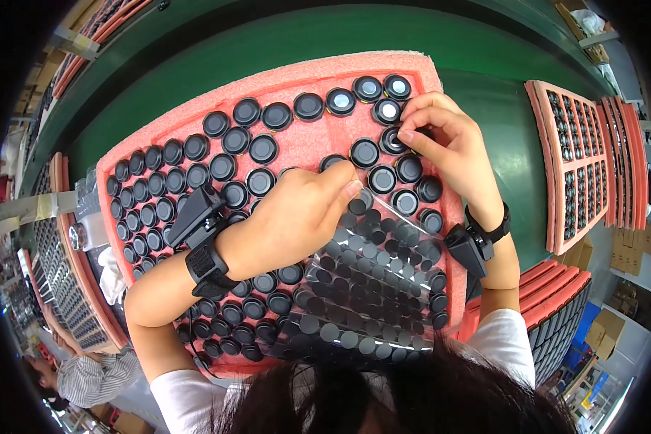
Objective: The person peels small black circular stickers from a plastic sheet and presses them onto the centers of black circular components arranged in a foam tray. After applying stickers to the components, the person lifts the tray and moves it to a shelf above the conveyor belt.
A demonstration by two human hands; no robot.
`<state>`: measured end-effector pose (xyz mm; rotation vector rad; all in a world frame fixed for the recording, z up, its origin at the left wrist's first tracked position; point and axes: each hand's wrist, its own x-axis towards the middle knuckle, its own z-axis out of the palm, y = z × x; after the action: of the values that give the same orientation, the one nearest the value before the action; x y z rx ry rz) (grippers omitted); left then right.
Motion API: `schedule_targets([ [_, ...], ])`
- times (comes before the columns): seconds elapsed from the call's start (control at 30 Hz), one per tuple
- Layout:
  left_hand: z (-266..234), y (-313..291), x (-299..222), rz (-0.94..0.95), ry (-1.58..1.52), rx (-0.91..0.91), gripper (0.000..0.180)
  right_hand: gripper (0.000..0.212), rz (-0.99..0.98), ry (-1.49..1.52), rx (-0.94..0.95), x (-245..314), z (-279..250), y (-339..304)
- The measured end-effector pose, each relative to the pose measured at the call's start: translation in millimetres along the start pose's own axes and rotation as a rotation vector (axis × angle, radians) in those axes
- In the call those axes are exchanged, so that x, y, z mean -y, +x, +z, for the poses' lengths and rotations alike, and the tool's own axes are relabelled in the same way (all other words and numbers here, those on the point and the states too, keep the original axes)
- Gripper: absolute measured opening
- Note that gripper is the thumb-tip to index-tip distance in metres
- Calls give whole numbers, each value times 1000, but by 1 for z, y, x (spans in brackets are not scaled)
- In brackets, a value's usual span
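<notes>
"How far along was it?"
"Black caps (364,153) filled much of the pink foam tray (307,148); only several at its upper right had bright tops, so much seemed left."
"What was held?"
"Over the tray, the left hand (293,217) pinched a clear dotted sheet (369,293); the right hand (445,141) narrowed at a cap, its hold unclear."
"Around it?"
"Green tabletop (492,98) lay beneath, loaded trays (568,166) stood right, a striped-shirted person (98,381) was lower left."

- Bare hands: 2, left hand (286,217) and right hand (448,145).
- Black wrist straps (208,269): 2.
- Salmon-pink foam tray (307,148) under the hands: 1.
- Clear plastic sheet (369,289): 1.
- Dark flat discs (349,340) on sheet: dozens, overlapping, inexact.
- Round black parts (309,106) in tray: dozens, partly hidden; 4 with bright pale centres.
</notes>
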<state>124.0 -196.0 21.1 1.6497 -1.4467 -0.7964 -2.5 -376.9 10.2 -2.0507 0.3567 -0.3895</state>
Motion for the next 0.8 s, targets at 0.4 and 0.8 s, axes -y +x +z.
schedule_targets([
  [0.4,-2,0,-3,-64,37,46,15,5,-87,-104,-35,-3,0,-1],
  [0.8,-3,0,-4,-75,41,42,12,6,-103,-129,-51,-3,2,-2],
])
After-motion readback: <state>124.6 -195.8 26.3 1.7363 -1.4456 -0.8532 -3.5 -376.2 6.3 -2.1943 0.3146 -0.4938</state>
